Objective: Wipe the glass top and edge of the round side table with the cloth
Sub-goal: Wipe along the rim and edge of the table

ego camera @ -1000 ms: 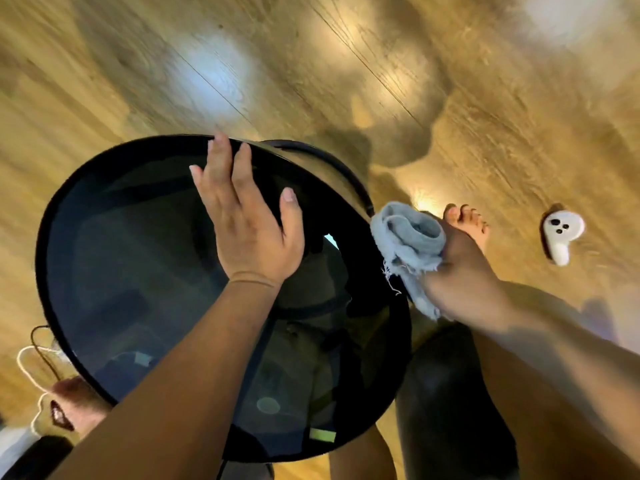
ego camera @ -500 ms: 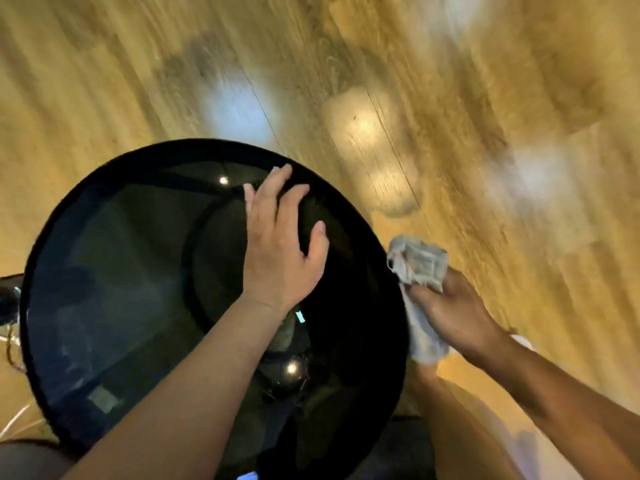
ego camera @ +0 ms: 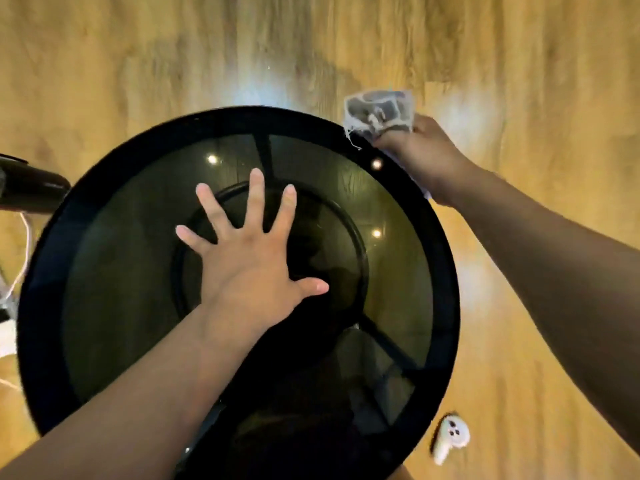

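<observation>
Head cam: our left hand [ego camera: 249, 271] splayed flat on glass top [ego camera: 391, 271], right hand [ego camera: 422, 157] fist-clamped on cloth [ego camera: 379, 112] at edge [ego camera: 446, 271] — risk: palm re-smudges glass.

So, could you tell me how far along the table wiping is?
Midway, apparently. In hand: the right hand presses the cloth against the round table's black edge at its far right, while the left hand lies flat on the glass top. Whether the glass is already wiped cannot be told.
</observation>
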The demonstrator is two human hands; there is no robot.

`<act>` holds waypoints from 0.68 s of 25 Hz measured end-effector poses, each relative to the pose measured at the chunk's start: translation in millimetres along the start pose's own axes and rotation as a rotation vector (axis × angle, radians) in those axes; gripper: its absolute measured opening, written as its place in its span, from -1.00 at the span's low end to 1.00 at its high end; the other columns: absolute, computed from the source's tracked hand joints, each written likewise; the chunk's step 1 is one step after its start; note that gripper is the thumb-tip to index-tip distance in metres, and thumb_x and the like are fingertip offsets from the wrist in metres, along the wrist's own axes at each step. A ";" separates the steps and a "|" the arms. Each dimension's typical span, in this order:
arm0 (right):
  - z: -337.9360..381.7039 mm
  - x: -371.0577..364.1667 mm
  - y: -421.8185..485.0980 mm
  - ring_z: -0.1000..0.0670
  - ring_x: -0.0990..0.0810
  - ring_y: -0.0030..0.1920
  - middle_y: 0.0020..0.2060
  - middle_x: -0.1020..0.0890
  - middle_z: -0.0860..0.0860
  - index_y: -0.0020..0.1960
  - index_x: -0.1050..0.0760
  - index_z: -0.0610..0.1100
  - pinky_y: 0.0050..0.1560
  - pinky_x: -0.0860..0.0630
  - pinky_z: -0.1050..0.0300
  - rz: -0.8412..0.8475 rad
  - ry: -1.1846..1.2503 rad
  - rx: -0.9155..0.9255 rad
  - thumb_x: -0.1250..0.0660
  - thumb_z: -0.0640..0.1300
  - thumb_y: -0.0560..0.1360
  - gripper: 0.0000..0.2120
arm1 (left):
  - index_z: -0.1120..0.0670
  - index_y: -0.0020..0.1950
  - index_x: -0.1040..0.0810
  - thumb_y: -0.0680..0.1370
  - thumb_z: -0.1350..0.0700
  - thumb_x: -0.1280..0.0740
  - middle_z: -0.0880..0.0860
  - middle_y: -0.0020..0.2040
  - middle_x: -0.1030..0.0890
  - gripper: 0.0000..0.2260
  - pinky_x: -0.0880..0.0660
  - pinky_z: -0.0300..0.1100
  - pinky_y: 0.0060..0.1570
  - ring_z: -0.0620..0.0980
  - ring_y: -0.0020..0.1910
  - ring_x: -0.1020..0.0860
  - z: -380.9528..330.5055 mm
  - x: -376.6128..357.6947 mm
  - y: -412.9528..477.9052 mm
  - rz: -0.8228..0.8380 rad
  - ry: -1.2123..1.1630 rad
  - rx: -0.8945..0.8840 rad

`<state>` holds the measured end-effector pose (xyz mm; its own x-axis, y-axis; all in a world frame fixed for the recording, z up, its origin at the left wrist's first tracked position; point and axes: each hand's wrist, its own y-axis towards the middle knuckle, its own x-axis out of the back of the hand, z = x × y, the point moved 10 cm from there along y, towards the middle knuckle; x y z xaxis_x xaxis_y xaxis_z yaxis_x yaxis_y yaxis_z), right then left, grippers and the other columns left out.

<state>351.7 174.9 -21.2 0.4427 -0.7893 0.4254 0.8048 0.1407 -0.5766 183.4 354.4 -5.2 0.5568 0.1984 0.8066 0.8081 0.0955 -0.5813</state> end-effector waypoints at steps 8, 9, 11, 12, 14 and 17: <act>-55.4 16.7 -66.4 -0.01 -0.67 -0.17 -0.09 -0.72 -0.21 -0.08 -0.63 -0.03 -0.13 -0.48 0.15 0.046 -0.213 -0.349 -0.03 0.32 0.59 -0.46 | -0.08 0.56 0.36 0.35 -0.46 -0.30 0.14 0.55 0.44 0.10 0.12 0.67 0.22 0.59 0.39 0.41 -5.1 6.4 -0.8 -0.046 -0.081 -0.073; -15.6 2.6 -32.2 -0.06 -0.65 -0.06 0.01 -0.70 -0.19 -0.06 -0.63 0.01 -0.03 -0.49 0.07 0.036 -0.311 -0.262 -0.03 0.34 0.58 -0.46 | -0.07 0.57 0.34 0.36 -0.45 -0.32 0.15 0.56 0.42 0.10 0.12 0.68 0.21 0.60 0.39 0.40 -4.5 7.7 0.3 -0.063 -0.087 -0.076; 66.8 -58.9 19.3 -0.11 -0.60 0.12 0.09 -0.66 -0.07 0.02 -0.63 0.04 0.16 -0.43 -0.01 0.069 -0.537 -0.026 -0.02 0.40 0.54 -0.43 | -0.06 0.58 0.30 0.35 -0.44 -0.34 0.15 0.57 0.38 0.10 0.13 0.68 0.20 0.61 0.38 0.39 -3.3 8.3 1.6 -0.070 -0.109 -0.082; 99.9 -99.5 29.1 -0.11 -0.57 0.16 0.12 -0.62 -0.04 0.10 -0.61 0.02 0.16 -0.41 0.00 0.105 -0.623 0.082 0.00 0.41 0.53 -0.40 | -0.05 0.59 0.28 0.35 -0.43 -0.35 0.15 0.57 0.38 0.10 0.14 0.68 0.19 0.61 0.38 0.40 -3.1 5.7 2.4 -0.053 -0.121 -0.087; 158.5 -182.2 28.5 -0.09 -0.51 0.19 0.17 -0.57 -0.06 0.23 -0.54 -0.05 0.09 -0.34 0.06 0.211 -0.766 0.260 0.00 0.38 0.55 -0.38 | -0.05 0.59 0.26 0.35 -0.42 -0.36 0.15 0.57 0.37 0.09 0.16 0.69 0.18 0.61 0.37 0.40 -5.7 1.6 1.4 -0.013 -0.115 -0.095; 183.2 -220.0 7.6 -0.08 -0.52 0.18 0.18 -0.60 -0.04 0.21 -0.53 -0.01 0.07 -0.32 0.09 0.297 -0.882 0.429 -0.02 0.33 0.59 -0.47 | -0.04 0.61 0.17 0.41 -0.37 -0.36 0.14 0.59 0.32 0.01 0.17 0.62 0.27 0.51 0.45 0.38 4.8 11.8 -12.3 -0.020 -0.137 -0.155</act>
<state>332.8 459.1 8.6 0.6406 0.0086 0.7678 0.6123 0.5978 -0.5175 179.1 360.3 11.0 0.5174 0.3302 0.7895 0.8445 -0.0480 -0.5334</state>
